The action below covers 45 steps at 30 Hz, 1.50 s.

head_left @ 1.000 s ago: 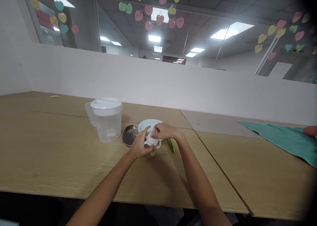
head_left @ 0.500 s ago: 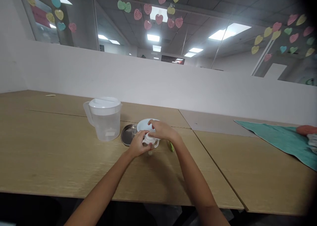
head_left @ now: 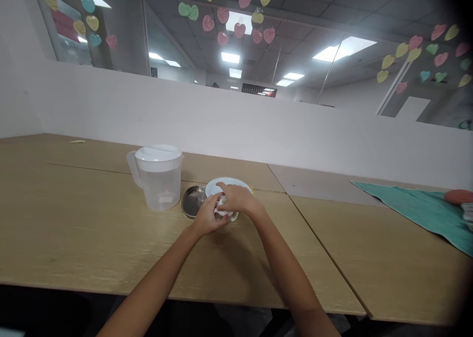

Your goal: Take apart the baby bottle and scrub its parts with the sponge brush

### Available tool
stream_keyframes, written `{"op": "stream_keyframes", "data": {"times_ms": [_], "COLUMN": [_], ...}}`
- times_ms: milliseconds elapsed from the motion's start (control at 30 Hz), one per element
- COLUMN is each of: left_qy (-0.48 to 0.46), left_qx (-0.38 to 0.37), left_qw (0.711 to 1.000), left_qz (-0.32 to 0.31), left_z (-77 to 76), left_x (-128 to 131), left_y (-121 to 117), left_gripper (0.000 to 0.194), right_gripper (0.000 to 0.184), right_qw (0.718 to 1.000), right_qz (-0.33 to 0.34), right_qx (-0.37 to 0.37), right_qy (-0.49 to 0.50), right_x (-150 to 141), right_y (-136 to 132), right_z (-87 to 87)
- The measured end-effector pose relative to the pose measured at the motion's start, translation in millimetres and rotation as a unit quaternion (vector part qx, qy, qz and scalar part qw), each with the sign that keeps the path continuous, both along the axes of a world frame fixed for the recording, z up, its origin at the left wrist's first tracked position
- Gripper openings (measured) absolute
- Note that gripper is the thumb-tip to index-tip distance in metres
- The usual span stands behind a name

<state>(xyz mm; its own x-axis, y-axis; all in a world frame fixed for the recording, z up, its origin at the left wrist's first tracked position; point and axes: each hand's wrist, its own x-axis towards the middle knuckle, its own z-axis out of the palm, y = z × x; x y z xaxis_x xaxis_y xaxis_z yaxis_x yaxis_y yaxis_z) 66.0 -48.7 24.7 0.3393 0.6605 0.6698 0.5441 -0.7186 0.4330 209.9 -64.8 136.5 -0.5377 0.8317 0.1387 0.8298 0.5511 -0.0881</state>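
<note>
Both my hands meet over a small white lidded cup [head_left: 226,212] with side handles, standing on the wooden desk [head_left: 92,228]. My left hand [head_left: 207,218] wraps round the cup's left side and body. My right hand [head_left: 236,202] is closed over its top, covering the lid. Most of the cup is hidden under my fingers. Just behind it sits a white plate [head_left: 227,184], and to its left a round metal lid [head_left: 192,200] lies flat.
A clear plastic pitcher [head_left: 158,177] with a white lid stands left of the metal lid. A teal cloth [head_left: 417,206] lies at the right with an orange object [head_left: 458,196] on it. A white partition wall [head_left: 258,135] runs behind the desk.
My right hand has slid further over the cup's top and now hides the lid and the green item that showed beside the cup. The left hand keeps its hold.
</note>
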Motion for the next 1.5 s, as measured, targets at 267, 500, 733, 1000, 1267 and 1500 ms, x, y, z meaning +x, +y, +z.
{"op": "stream_keyframes", "data": {"times_ms": [267,500,733,1000,1267,1500], "left_qy": [-0.033,-0.03,-0.046,-0.064,-0.05,0.033], "left_qx": [-0.03,-0.02,-0.069,-0.086,-0.078,0.028], "left_qw": [0.999,0.999,0.997,0.994,0.996,0.999], "left_qz": [0.015,0.018,0.011,-0.014,0.016,0.024], "left_z": [2.1,2.7,7.1,4.8,2.3,6.2], "left_x": [3,3,-2,0,2,-9], "left_y": [-1,-3,-5,-4,-2,-4], "left_gripper": [0.064,0.077,0.086,0.081,0.077,0.069], "right_gripper": [0.054,0.034,0.041,0.043,0.044,0.051], "right_qw": [0.994,0.976,0.981,0.95,0.939,0.946], "right_qz": [-0.102,-0.204,-0.106,-0.021,-0.123,-0.147], "right_qx": [0.026,0.068,0.035,-0.042,0.059,0.118], "right_qy": [0.0,0.037,0.159,0.309,0.315,0.265], "right_x": [-13,-25,6,31,15,11], "right_y": [8,6,-1,1,-6,-9], "right_z": [-9.7,-27.6,-37.7,-72.4,-90.0,-97.8]}}
